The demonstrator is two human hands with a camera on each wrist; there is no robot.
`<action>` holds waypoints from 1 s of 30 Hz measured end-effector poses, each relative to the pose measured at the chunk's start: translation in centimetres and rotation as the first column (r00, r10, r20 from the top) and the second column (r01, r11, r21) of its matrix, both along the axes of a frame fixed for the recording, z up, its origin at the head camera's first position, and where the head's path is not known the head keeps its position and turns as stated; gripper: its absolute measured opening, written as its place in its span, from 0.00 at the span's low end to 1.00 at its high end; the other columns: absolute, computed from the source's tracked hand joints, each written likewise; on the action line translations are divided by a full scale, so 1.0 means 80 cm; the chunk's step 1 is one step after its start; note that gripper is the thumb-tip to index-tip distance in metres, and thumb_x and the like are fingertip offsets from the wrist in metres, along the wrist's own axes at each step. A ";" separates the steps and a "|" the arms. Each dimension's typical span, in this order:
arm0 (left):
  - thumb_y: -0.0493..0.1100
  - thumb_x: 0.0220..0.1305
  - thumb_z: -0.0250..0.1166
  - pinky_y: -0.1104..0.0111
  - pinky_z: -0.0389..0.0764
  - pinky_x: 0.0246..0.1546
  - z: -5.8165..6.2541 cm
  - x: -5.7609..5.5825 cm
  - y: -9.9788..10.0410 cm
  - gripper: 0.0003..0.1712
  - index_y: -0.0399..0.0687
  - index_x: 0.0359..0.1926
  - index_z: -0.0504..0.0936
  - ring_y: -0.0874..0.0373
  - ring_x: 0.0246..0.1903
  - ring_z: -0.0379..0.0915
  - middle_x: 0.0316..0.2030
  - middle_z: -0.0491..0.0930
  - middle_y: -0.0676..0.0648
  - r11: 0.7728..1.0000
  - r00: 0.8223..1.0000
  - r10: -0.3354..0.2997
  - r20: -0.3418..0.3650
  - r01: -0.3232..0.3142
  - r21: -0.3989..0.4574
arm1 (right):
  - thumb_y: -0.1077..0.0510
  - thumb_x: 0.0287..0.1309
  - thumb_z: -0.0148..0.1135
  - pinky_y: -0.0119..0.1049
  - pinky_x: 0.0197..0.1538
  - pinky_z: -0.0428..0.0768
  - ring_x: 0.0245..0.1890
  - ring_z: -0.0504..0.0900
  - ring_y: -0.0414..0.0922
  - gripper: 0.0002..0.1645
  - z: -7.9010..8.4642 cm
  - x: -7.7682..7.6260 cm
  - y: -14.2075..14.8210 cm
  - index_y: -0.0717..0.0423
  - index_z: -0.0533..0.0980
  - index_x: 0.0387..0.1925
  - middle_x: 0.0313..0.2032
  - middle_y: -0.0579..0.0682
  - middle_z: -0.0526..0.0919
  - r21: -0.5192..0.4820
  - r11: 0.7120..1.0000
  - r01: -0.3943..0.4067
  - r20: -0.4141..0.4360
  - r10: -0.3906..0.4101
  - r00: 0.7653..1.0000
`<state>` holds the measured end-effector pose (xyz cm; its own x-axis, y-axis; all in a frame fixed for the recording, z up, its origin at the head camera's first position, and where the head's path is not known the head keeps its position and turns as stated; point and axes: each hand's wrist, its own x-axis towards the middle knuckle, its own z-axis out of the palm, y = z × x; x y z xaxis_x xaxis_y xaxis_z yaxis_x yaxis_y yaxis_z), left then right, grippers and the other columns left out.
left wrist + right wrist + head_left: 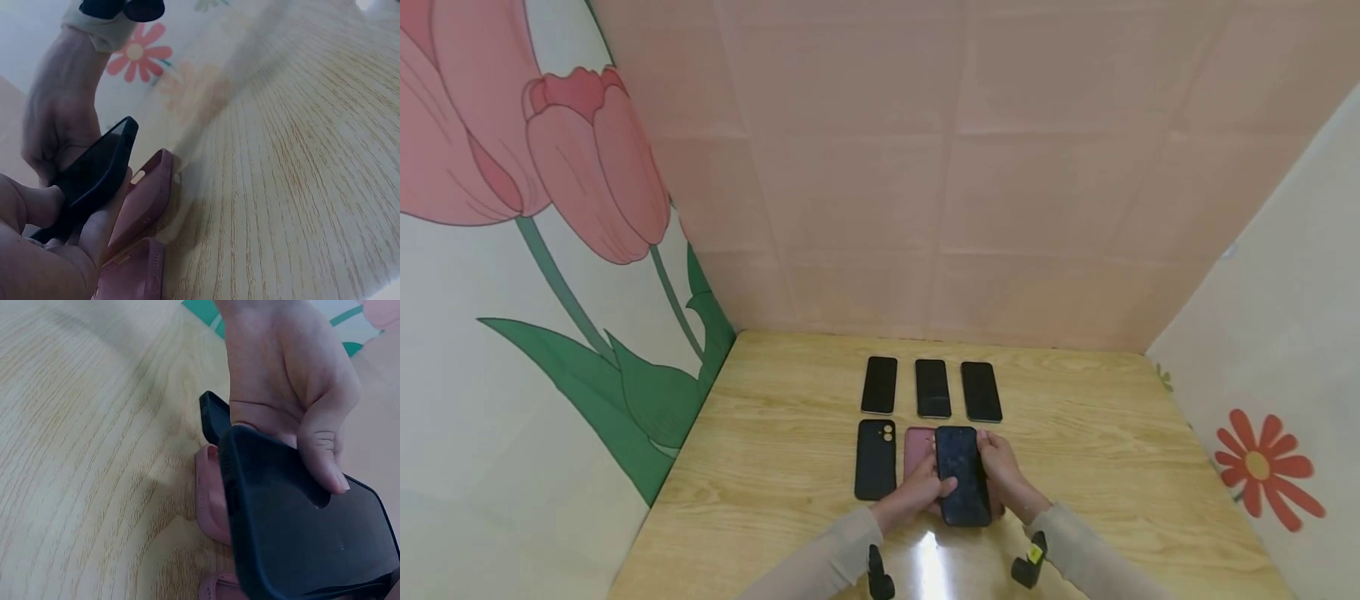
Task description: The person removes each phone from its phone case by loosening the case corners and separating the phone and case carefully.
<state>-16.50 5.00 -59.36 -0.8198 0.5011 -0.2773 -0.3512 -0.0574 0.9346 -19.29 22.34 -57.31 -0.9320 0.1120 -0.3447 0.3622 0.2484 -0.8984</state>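
Both hands hold a dark phone case (955,508) with a black-screened phone (319,531) lying in it, raised over the table and tilted in the wrist views. My left hand (919,485) grips its left side, the thumb lying over the screen. On the opposite long edge, toward the top, my right hand (1000,464) pinches the case. Two pink phone cases (145,200) lie below, open side up, partly covered by the hands and the held phone. A black phone case (876,460) with camera holes rests just left of them.
Three dark phones, a left one (879,385), a middle one (932,388) and a right one (981,391), lie in a row behind the cases on the wood-grain table (775,433). A pink wall (940,208) stands at the back, with flower-patterned walls at both sides.
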 end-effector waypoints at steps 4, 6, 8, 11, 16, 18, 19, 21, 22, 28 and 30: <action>0.30 0.68 0.57 0.49 0.82 0.45 -0.003 0.000 0.001 0.25 0.37 0.64 0.66 0.43 0.48 0.80 0.51 0.79 0.39 0.999 0.999 0.029 -0.035 -0.029 -0.015 | 0.55 0.79 0.31 0.59 0.70 0.55 0.70 0.55 0.65 0.31 0.001 -0.002 -0.001 0.77 0.56 0.69 0.68 0.73 0.58 -0.059 0.998 0.021 0.034 -0.019 0.999; 0.29 0.67 0.58 0.49 0.81 0.47 -0.003 0.000 0.001 0.28 0.38 0.67 0.64 0.44 0.50 0.78 0.56 0.77 0.38 0.999 0.998 0.036 -0.058 -0.038 -0.028 | 0.56 0.79 0.33 0.57 0.69 0.60 0.66 0.62 0.62 0.28 0.001 -0.003 -0.002 0.75 0.63 0.65 0.64 0.70 0.65 -0.094 0.994 0.048 0.033 -0.045 0.998; 0.29 0.67 0.58 0.49 0.80 0.50 -0.002 0.000 0.001 0.31 0.39 0.69 0.63 0.45 0.51 0.77 0.59 0.74 0.38 0.998 0.997 0.040 -0.071 -0.043 -0.041 | 0.59 0.78 0.36 0.50 0.62 0.68 0.56 0.68 0.57 0.21 0.000 -0.004 -0.003 0.71 0.71 0.52 0.52 0.64 0.71 -0.133 0.988 0.081 0.021 -0.079 0.997; 0.29 0.67 0.58 0.50 0.78 0.54 -0.002 0.001 -0.001 0.32 0.40 0.70 0.61 0.47 0.53 0.75 0.61 0.72 0.38 0.997 0.996 0.036 -0.085 -0.041 -0.061 | 0.63 0.75 0.39 0.41 0.47 0.69 0.42 0.68 0.50 0.15 -0.001 -0.004 -0.003 0.63 0.69 0.32 0.37 0.55 0.69 -0.193 0.975 0.114 0.001 -0.116 0.993; 0.28 0.67 0.58 0.50 0.78 0.53 -0.001 0.004 -0.004 0.27 0.40 0.65 0.64 0.47 0.52 0.76 0.57 0.74 0.39 0.996 0.996 0.040 -0.084 -0.046 -0.071 | 0.67 0.69 0.42 0.38 0.40 0.67 0.38 0.68 0.48 0.16 -0.002 -0.004 -0.003 0.56 0.68 0.25 0.32 0.50 0.68 -0.221 0.967 0.129 0.020 -0.128 0.992; 0.28 0.67 0.58 0.50 0.78 0.53 0.000 0.004 -0.005 0.27 0.40 0.65 0.64 0.47 0.52 0.76 0.57 0.74 0.40 0.996 0.995 0.041 -0.087 -0.048 -0.077 | 0.67 0.68 0.42 0.38 0.41 0.68 0.39 0.68 0.48 0.16 0.000 -0.004 -0.003 0.55 0.69 0.24 0.33 0.50 0.69 -0.214 0.969 0.124 0.027 -0.121 0.992; 0.28 0.67 0.58 0.50 0.78 0.53 0.001 0.005 -0.005 0.27 0.41 0.65 0.64 0.48 0.52 0.75 0.57 0.74 0.40 0.995 0.995 0.038 -0.091 -0.046 -0.085 | 0.67 0.68 0.42 0.38 0.41 0.68 0.39 0.68 0.48 0.16 0.000 -0.005 -0.004 0.55 0.68 0.24 0.33 0.50 0.69 -0.214 0.969 0.121 0.028 -0.118 0.993; 0.29 0.67 0.57 0.49 0.78 0.53 0.004 0.005 -0.006 0.27 0.42 0.65 0.64 0.48 0.52 0.75 0.58 0.73 0.40 0.994 0.995 0.038 -0.094 -0.047 -0.094 | 0.67 0.67 0.42 0.38 0.40 0.68 0.39 0.68 0.49 0.16 0.002 -0.006 -0.004 0.55 0.68 0.24 0.33 0.51 0.69 -0.220 0.969 0.117 0.027 -0.113 0.993; 0.29 0.67 0.57 0.49 0.78 0.53 0.005 0.006 -0.006 0.26 0.42 0.65 0.65 0.47 0.52 0.75 0.57 0.74 0.40 0.994 0.995 0.041 -0.093 -0.050 -0.099 | 0.67 0.68 0.42 0.38 0.40 0.68 0.39 0.68 0.49 0.16 0.002 -0.006 -0.004 0.55 0.68 0.24 0.33 0.51 0.69 -0.222 0.969 0.111 0.025 -0.109 0.994; 0.30 0.68 0.57 0.50 0.80 0.49 0.006 0.006 -0.006 0.21 0.41 0.60 0.67 0.48 0.48 0.77 0.53 0.76 0.40 0.990 0.994 0.065 -0.085 -0.074 -0.121 | 0.67 0.69 0.41 0.37 0.39 0.69 0.37 0.69 0.47 0.16 0.003 -0.008 -0.006 0.55 0.67 0.24 0.32 0.49 0.68 -0.245 0.964 0.100 0.021 -0.098 0.995; 0.29 0.67 0.57 0.50 0.80 0.50 0.006 0.007 -0.006 0.22 0.40 0.61 0.66 0.48 0.49 0.77 0.55 0.76 0.39 0.990 0.994 0.069 -0.089 -0.080 -0.119 | 0.68 0.68 0.42 0.36 0.38 0.69 0.35 0.69 0.46 0.16 0.003 -0.008 -0.007 0.55 0.67 0.23 0.31 0.48 0.69 -0.252 0.962 0.101 0.018 -0.099 0.995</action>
<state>-15.95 4.50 -58.91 -0.8767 0.4042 -0.2607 -0.2695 0.0361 0.9623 -19.94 21.78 -57.09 -0.9185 0.1132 -0.3789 0.3787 -0.0242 -0.9252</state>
